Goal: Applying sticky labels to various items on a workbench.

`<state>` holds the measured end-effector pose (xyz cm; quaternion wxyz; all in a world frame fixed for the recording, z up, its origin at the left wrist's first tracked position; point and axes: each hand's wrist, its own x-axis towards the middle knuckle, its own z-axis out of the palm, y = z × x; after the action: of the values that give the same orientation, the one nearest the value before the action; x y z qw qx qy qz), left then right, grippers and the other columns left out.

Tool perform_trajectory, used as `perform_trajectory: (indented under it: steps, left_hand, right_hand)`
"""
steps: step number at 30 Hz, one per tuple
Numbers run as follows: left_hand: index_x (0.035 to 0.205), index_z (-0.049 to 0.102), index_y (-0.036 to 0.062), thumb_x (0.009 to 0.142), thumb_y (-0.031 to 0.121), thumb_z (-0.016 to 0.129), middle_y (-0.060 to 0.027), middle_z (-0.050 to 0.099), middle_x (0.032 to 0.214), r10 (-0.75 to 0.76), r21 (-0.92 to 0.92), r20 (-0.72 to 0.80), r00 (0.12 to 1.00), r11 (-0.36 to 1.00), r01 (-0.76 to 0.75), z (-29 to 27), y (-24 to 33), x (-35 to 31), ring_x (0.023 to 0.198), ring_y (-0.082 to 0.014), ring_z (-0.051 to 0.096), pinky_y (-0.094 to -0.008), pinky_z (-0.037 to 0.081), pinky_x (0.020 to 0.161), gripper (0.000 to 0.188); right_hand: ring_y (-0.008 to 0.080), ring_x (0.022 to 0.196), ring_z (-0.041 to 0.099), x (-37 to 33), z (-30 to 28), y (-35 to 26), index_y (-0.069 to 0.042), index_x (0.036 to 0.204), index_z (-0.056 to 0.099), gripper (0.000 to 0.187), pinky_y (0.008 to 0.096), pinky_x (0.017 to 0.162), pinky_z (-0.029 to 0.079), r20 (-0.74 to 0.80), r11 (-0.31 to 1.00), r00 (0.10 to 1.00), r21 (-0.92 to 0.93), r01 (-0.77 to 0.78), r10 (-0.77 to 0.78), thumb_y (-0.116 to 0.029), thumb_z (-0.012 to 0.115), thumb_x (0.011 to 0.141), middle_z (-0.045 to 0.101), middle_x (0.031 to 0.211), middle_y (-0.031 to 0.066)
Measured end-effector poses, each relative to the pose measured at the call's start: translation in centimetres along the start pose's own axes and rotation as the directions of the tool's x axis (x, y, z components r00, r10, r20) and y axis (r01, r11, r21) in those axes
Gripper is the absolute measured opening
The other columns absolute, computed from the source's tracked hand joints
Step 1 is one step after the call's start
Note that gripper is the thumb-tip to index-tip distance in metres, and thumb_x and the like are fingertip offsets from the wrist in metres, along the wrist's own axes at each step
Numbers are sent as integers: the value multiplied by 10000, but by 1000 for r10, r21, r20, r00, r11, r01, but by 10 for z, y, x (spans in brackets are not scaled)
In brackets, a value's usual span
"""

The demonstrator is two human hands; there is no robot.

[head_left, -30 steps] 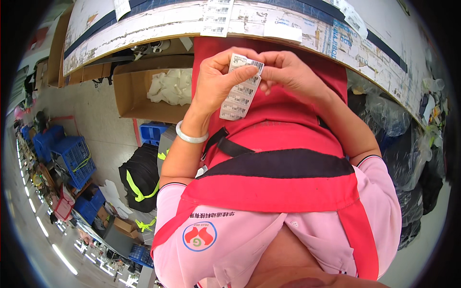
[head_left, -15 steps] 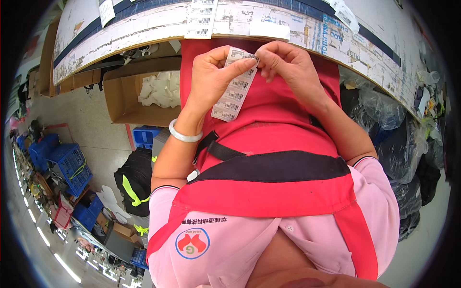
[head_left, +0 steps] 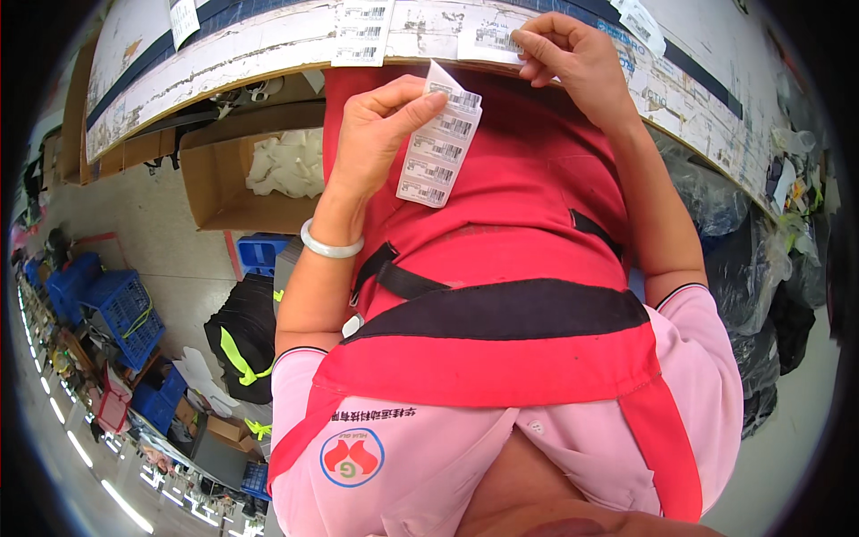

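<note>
My left hand (head_left: 385,125) pinches a strip of barcode labels (head_left: 438,148) near its upper end, in front of my red apron. A pale corner of backing folds up at the strip's top. My right hand (head_left: 577,67) is over the table's near edge, with thumb and forefinger closed on the right end of a single barcode label (head_left: 495,38). That label lies on or just above a small white paper (head_left: 479,51) at the edge; I cannot tell whether it is stuck down.
Another label strip (head_left: 361,36) lies on the worn white table (head_left: 242,58), left of the white paper. Below the table stands a cardboard box (head_left: 210,192) with white scraps. Plastic-wrapped bundles (head_left: 738,259) are at right; a blue crate (head_left: 125,318) stands at left.
My right hand has moved up and right, away from the strip, to the white paper, with a label at its fingertips. My left hand has shifted slightly left and down with the strip.
</note>
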<state>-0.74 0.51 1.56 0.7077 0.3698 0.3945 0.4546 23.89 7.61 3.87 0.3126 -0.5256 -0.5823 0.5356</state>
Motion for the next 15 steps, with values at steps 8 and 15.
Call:
perform_trajectory:
  steps: [8,15]
  left_hand:
    - [962,713,-3,874,70,681,-15,686,884,-12,-28,-44,999,1000,11,-4,-5,-1,803,-77,608,-209,472,739,119]
    - [967,713,4,879,81,681,-12,691,881,-24,-40,-44,999,999,23,-4,-6,-1,798,-67,607,-201,471,732,121]
  right_hand:
    - [89,578,602,5,2,-27,-13,881,639,133,202,521,491,30,969,969,31,-247,246,-145,647,892,642,703,42]
    - [89,576,602,10,1,-26,0,893,633,137,203,524,500,64,955,953,-18,-297,297,-136,626,908,637,706,43]
